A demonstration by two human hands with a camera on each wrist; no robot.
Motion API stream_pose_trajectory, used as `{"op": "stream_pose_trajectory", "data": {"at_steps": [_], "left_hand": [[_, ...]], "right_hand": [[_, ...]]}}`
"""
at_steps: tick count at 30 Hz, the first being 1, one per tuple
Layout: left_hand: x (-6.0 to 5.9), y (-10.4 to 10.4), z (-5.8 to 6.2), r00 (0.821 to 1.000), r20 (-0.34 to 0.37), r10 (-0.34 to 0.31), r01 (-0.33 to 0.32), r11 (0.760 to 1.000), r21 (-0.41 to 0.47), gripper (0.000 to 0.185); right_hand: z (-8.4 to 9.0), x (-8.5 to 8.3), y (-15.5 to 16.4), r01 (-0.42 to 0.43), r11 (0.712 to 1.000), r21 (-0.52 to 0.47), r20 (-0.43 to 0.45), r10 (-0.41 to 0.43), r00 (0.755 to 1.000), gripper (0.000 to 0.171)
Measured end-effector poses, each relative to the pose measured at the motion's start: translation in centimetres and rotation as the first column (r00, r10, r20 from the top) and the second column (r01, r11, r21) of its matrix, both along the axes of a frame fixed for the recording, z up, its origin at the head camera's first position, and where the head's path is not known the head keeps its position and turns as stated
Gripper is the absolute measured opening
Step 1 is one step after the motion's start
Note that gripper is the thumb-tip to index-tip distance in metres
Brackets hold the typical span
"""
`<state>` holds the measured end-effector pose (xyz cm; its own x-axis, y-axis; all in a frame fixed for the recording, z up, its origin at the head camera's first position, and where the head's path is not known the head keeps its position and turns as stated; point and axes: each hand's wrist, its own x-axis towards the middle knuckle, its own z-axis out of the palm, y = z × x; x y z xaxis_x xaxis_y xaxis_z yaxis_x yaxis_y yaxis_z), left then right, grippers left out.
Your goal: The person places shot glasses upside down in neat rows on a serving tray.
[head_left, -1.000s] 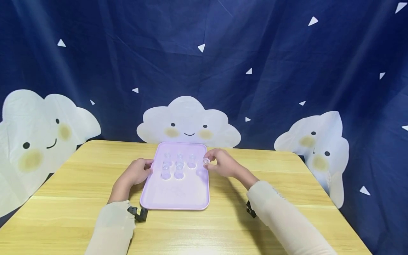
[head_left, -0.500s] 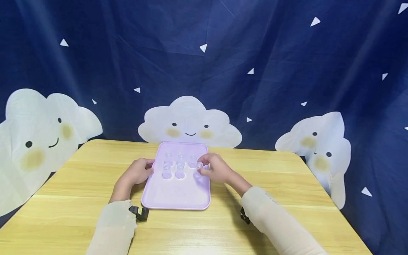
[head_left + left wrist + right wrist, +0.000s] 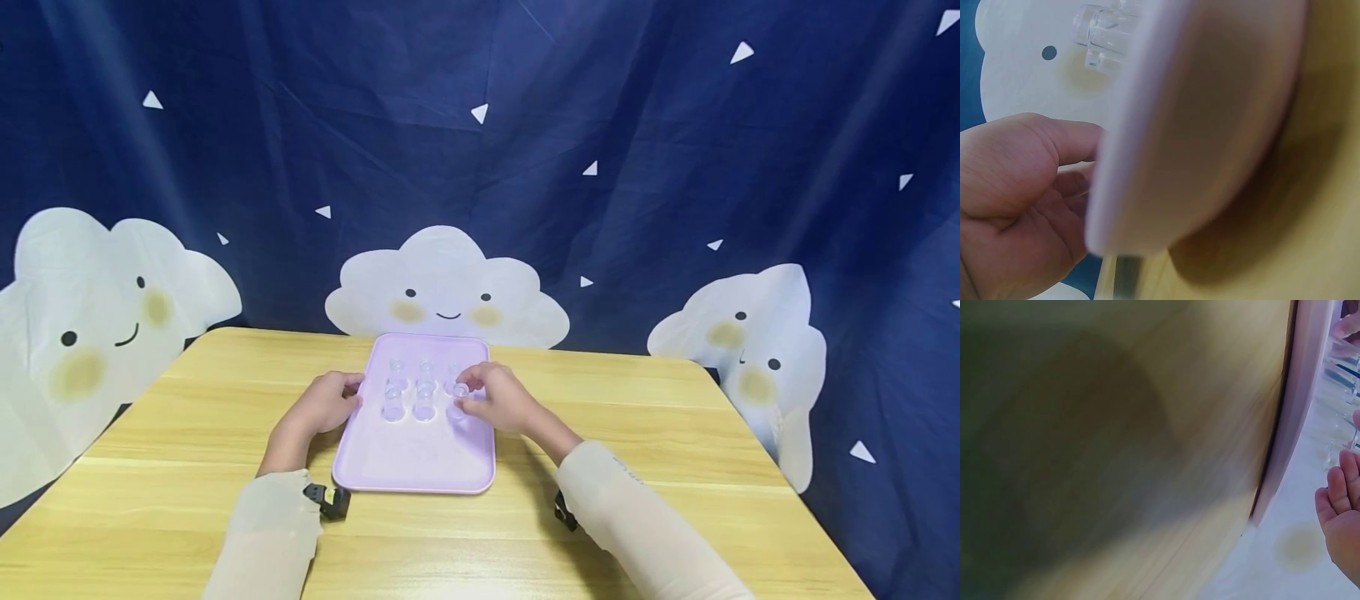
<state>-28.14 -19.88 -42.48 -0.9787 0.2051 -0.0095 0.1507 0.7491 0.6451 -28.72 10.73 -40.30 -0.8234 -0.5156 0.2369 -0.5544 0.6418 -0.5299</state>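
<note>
A pale purple tray [image 3: 412,458] lies on the table with several small clear bottles standing upright in its far half. My left hand [image 3: 322,404] grips the tray's left edge; in the left wrist view the thumb [image 3: 1082,140] reaches the rim. My right hand [image 3: 501,398] pinches one clear bottle [image 3: 460,390] near its top, over the tray's right side. That bottle stands to the right of a front-row bottle [image 3: 424,404] and in line with another bottle [image 3: 393,404]. The right fingers partly cover the back-row bottle behind them.
The wooden table [image 3: 187,467] extends around the tray on both sides and in front. A dark blue curtain [image 3: 420,125] with white clouds hangs right behind the table's far edge. Black wrist cameras sit at both cuffs.
My right hand has carried the clear bottle leftward and slightly toward me, from the tray's right edge into line with the front row. My left hand has stayed on the tray.
</note>
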Motion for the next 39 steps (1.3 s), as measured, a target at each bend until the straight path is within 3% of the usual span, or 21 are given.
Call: {"op": "stream_pose_trajectory", "data": {"at_steps": [25, 35, 39], "left_hand": [[0.11, 0.15, 0.04, 0.999, 0.036, 0.023, -0.024, 1.000, 0.018, 0.045], [-0.10, -0.01, -0.23, 1.000, -0.025, -0.003, 0.003, 1.000, 0.003, 0.045], [-0.13, -0.08, -0.24, 1.000, -0.024, -0.007, 0.007, 1.000, 0.003, 0.045]], "right_hand": [[-0.56, -0.27, -0.49, 0.001, 0.999, 0.040, 0.014, -0.002, 1.000, 0.027], [-0.50, -0.25, -0.50, -0.007, 0.999, 0.045, 0.013, 0.006, 1.000, 0.026], [-0.33, -0.16, -0.18, -0.001, 0.999, 0.045, 0.043, -0.001, 0.999, 0.035]]}}
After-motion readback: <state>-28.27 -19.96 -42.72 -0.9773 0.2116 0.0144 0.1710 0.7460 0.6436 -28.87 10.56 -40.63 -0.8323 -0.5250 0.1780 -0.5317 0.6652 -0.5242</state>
